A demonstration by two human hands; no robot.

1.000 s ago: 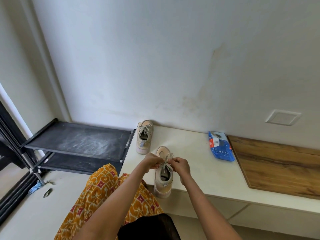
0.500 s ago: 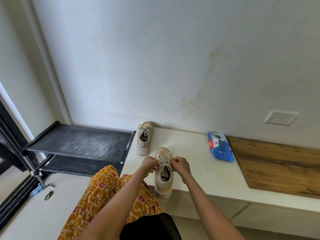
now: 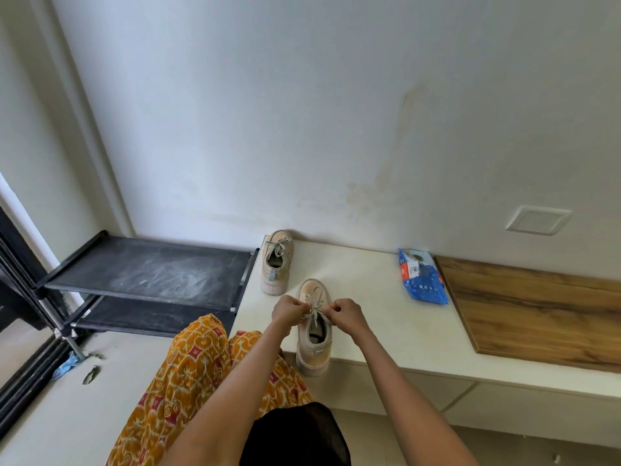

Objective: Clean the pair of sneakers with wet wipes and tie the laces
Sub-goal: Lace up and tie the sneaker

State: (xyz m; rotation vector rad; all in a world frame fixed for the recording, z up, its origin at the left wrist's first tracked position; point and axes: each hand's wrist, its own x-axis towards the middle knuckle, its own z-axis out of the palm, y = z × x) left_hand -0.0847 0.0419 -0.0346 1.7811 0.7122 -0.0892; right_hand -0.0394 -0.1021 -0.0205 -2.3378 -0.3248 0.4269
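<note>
Head view looks down over two bare forearms reaching forward from a lap in orange patterned fabric [image 3: 188, 375] with a black cloth [image 3: 295, 435] nearest the camera. Both arms end at the near sneaker [image 3: 314, 334], which stands upright on the white ledge [image 3: 386, 331] with its heel at the ledge's front edge, the sole slightly overhanging, toe pointing to the wall. The left hand [image 3: 288, 309] sits against the sneaker's left side, fingers curled and pinching one strand of the grey lace [image 3: 315, 306]; the right hand [image 3: 346, 312] sits against the right side, thumb and fingers pinching the other strand. The lace runs taut between them over the tongue, the two hands close together, almost touching above the shoe's opening.

Right of the hands the ledge top is bare, open surface up to the wooden panel [image 3: 537, 314], whose left edge slants away toward the wall. Left of the near sneaker the ledge ends close by at its side edge, and just beyond it stands a black shoe rack [image 3: 151, 270], its dusty top shelf lower than the ledge.

Farther back, the second sneaker [image 3: 277, 260] stands at the ledge's far left corner, toe touching the wall, laces in a bow, well apart from the hands. A blue wet wipes pack [image 3: 423, 280] lies flat near the wall, just beside the wooden panel's left edge. A white square plate [image 3: 537, 220] is set in the wall above the panel.
</note>
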